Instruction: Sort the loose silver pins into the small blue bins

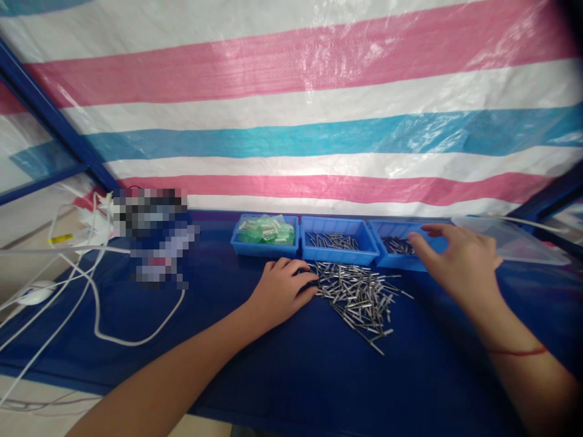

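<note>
A loose pile of thin metal pieces that look like blind rivets [359, 294] lies on the blue tabletop [291, 376]. My left hand [286, 288] rests at the pile's left edge, fingers apart and slightly bent, fingertips against the nearest pieces. Over the front of the right blue bin [401, 260] hovers my right hand [464, 258], thumb and index finger apart, with nothing seen between them; its other fingers are partly hidden. Dark, thin metal pieces [397, 245] lie in that bin. The middle blue bin [339, 254] holds similar thin pins [334, 241].
A left blue bin [264, 249] contains small green and clear bags [266, 229]. White cables [98, 303] and a blurred-out patch [159, 243] are at the left. A clear plastic sheet or lid [519, 240] lies at the right. Behind hangs a striped tarp [291, 139].
</note>
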Action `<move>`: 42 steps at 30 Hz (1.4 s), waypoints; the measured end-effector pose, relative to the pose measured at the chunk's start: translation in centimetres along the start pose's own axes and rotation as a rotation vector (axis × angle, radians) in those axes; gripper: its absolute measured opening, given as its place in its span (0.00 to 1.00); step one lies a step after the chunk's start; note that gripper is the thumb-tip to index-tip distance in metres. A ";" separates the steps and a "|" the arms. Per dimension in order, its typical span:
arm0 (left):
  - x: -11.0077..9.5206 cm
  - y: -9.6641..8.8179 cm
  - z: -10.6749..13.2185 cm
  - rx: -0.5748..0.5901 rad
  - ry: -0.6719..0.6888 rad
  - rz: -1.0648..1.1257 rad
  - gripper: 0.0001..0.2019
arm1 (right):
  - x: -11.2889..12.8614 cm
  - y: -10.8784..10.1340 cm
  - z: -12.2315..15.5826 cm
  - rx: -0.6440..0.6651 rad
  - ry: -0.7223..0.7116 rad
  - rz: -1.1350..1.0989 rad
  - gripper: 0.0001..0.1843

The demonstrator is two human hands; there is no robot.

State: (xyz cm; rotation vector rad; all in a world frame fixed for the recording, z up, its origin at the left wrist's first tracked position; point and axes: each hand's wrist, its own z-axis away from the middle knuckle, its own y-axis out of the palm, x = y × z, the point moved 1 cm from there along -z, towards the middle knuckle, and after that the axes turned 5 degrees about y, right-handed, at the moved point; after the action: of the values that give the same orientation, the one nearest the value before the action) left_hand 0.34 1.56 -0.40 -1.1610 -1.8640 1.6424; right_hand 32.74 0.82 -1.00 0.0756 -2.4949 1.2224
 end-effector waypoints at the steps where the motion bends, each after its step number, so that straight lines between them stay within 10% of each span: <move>1: 0.0 0.0 0.0 0.002 0.005 -0.001 0.12 | 0.5 -0.1 0.2 -0.007 -0.002 0.001 0.19; 15: -0.1 0.3 -0.2 0.002 0.038 -0.082 0.09 | 8.3 -0.7 3.6 0.106 -0.358 -0.276 0.06; 22: 0.0 -0.4 -0.4 -0.056 0.022 -0.017 0.10 | 10.9 -1.0 5.2 0.381 -0.524 -0.437 0.08; 32: -1.2 -1.1 -0.4 -0.214 0.060 0.500 0.09 | 11.7 -0.4 6.1 0.502 -0.461 -0.561 0.08; 42: -1.6 -0.2 -0.5 -0.260 -0.210 0.935 0.06 | 12.0 -0.2 6.4 0.568 -0.345 -0.702 0.07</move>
State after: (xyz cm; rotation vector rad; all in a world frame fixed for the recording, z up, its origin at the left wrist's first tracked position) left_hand 1.59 0.62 0.21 -2.2900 -1.7945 2.0522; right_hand 19.70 -2.97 -0.29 1.2707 -1.9647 1.6041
